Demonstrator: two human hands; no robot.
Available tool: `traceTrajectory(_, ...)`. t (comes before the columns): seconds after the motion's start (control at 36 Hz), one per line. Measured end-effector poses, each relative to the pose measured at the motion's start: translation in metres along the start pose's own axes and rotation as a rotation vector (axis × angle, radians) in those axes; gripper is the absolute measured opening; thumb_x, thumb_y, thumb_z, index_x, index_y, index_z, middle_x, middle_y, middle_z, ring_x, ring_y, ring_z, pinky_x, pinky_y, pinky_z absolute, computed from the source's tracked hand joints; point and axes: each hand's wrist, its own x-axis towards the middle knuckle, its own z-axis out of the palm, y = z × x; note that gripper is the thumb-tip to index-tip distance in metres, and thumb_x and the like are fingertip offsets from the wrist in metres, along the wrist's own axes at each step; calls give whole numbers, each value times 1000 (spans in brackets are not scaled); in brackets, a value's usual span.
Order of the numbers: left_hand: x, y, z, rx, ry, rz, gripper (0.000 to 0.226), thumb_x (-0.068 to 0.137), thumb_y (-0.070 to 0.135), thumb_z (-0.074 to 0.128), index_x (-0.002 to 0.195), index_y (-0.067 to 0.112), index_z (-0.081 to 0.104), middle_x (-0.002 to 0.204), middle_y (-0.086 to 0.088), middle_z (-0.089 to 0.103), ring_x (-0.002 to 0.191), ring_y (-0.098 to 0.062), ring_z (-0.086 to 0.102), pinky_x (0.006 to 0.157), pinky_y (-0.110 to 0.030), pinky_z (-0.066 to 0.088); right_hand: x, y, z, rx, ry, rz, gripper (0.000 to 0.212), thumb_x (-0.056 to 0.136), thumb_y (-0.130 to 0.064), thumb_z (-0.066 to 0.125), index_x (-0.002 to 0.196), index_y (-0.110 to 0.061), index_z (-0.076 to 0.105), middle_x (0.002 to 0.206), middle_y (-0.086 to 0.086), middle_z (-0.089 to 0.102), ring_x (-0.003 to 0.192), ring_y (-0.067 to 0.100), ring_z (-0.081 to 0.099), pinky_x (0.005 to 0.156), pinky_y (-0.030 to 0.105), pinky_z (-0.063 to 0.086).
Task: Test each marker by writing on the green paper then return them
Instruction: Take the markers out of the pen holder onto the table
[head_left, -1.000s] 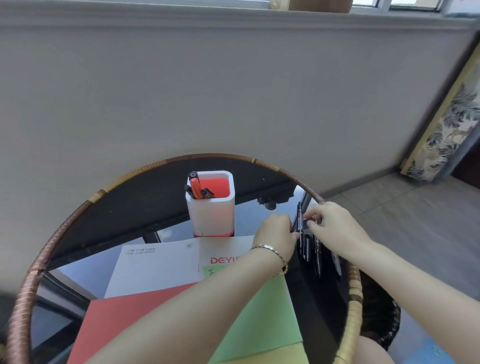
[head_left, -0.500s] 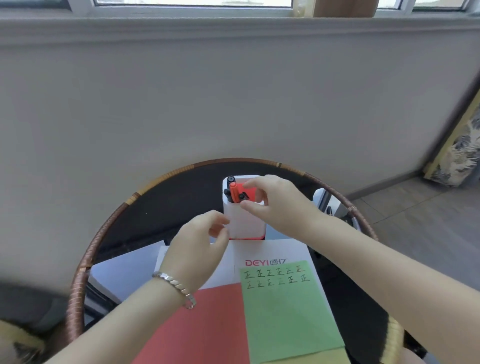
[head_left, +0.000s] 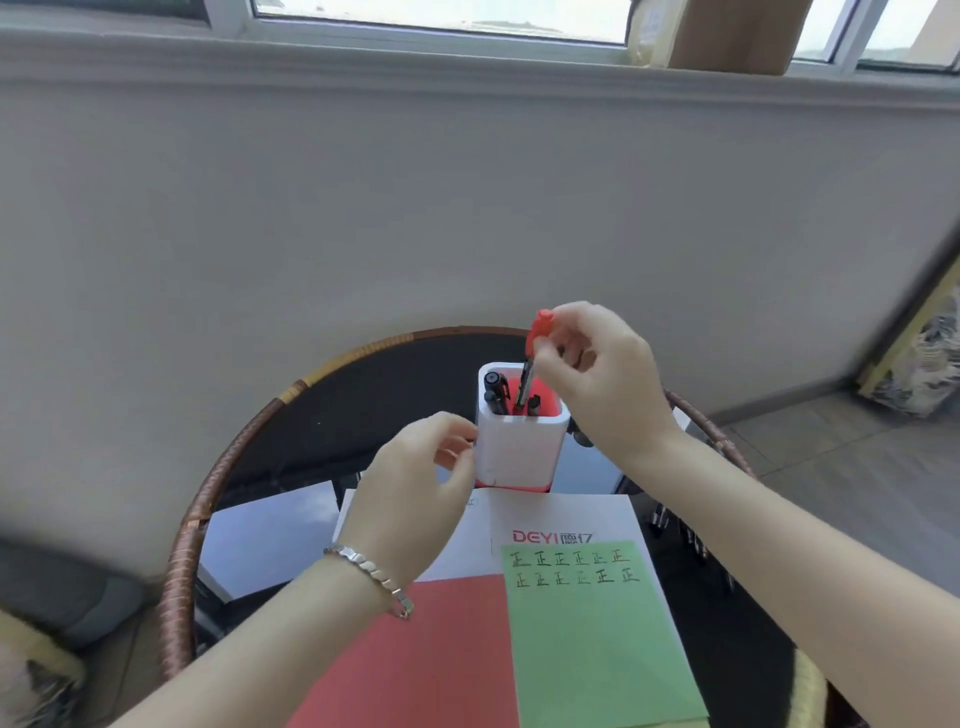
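Left hand (head_left: 415, 488) rests against the left wall of the white pen holder (head_left: 519, 447), fingers loosely curled with nothing between them; a silver bracelet (head_left: 371, 574) sits on that wrist. The holder stands upright at the far middle of the round rattan-rimmed desk (head_left: 179, 561) and contains several black markers (head_left: 496, 389). Right hand (head_left: 602, 384) is above the holder, its grip pinched on a red-capped marker (head_left: 532, 358) (cap uppermost, lower end down inside the holder opening). In front of the holder lies a white printed sheet, with red paper (head_left: 415, 660) on it. Green paper (head_left: 597, 639) lies beside the red, bearing two rows of handwritten characters near its top edge.
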Motion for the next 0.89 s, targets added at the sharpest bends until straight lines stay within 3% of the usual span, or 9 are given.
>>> traceTrajectory(0.19, 9, 40, -2, -263, 48, 145, 34, 81, 13, 65, 100, 38, 51, 95, 12, 57, 82, 2, 57, 69, -9, 46, -9, -37, -39, 194, 41, -142, 7, 86, -18, 55, 85, -25, 53, 78, 6, 67, 67, 24, 60, 59, 35, 47)
traceTrajectory(0.31, 10, 59, 6, -348, 11, 193, 32, 81, 13, 67, 108, 26, 55, 95, 5, 60, 77, -4, 61, 64, -15, 51, -23, -34, -47, 181, -87, -126, 4, 85, -19, 58, 87, -21, 56, 74, -10, 63, 54, 7, 52, 51, 29, 47)
traceTrajectory(0.39, 9, 66, 15, -399, 23, 192, 23, 84, 9, 64, 93, 28, 56, 89, -1, 63, 70, -5, 63, 57, -14, 50, -35, -25, -49, 111, -147, -156, 9, 83, -20, 61, 90, -24, 60, 77, -20, 61, 66, 4, 57, 59, 15, 44)
traceTrajectory(0.47, 6, 66, 23, -407, 56, 173, 21, 83, 4, 63, 85, 23, 56, 87, -5, 64, 71, -5, 65, 63, -14, 51, -47, -14, -52, 51, -141, -129, 11, 82, -24, 59, 92, -22, 63, 87, -12, 63, 81, 9, 58, 67, 17, 45)
traceTrajectory(0.58, 1, 66, 27, -575, 177, 98, 22, 77, -5, 67, 77, 15, 58, 79, 0, 66, 67, -11, 66, 59, -13, 50, -63, -1, -55, 114, -101, 128, 6, 88, -20, 58, 85, -24, 61, 79, -11, 64, 76, 2, 59, 67, 11, 44)
traceTrajectory(0.67, -3, 63, 28, -774, 190, 31, 17, 71, 2, 73, 73, 13, 59, 84, -3, 69, 81, -21, 69, 71, -27, 55, -69, 6, -54, 343, -153, 434, 16, 92, -23, 49, 89, -20, 64, 62, -8, 65, 55, 2, 56, 55, 12, 41)
traceTrajectory(0.72, -6, 62, 28, -876, 123, -58, 16, 69, 2, 74, 73, 9, 60, 82, -6, 71, 78, -24, 70, 73, -36, 57, -71, 6, -53, 532, -204, 575, 21, 88, -34, 50, 96, -19, 62, 59, -4, 64, 49, 5, 54, 50, 15, 39)
traceTrajectory(0.81, -9, 56, 34, -777, -7, -101, 15, 71, -4, 72, 73, 7, 62, 78, -7, 72, 72, -22, 70, 71, -38, 58, -73, 4, -53, 731, -205, 614, 33, 74, -40, 53, 98, -18, 59, 58, -3, 63, 47, 8, 52, 55, 24, 38)
traceTrajectory(0.89, -11, 47, 40, -547, -134, -74, 11, 77, 4, 70, 76, 14, 64, 73, -5, 71, 67, -15, 69, 67, -32, 56, -74, 4, -51, 697, -130, 593, 28, 80, -31, 55, 94, -7, 59, 54, -5, 60, 48, 7, 51, 61, 28, 41)
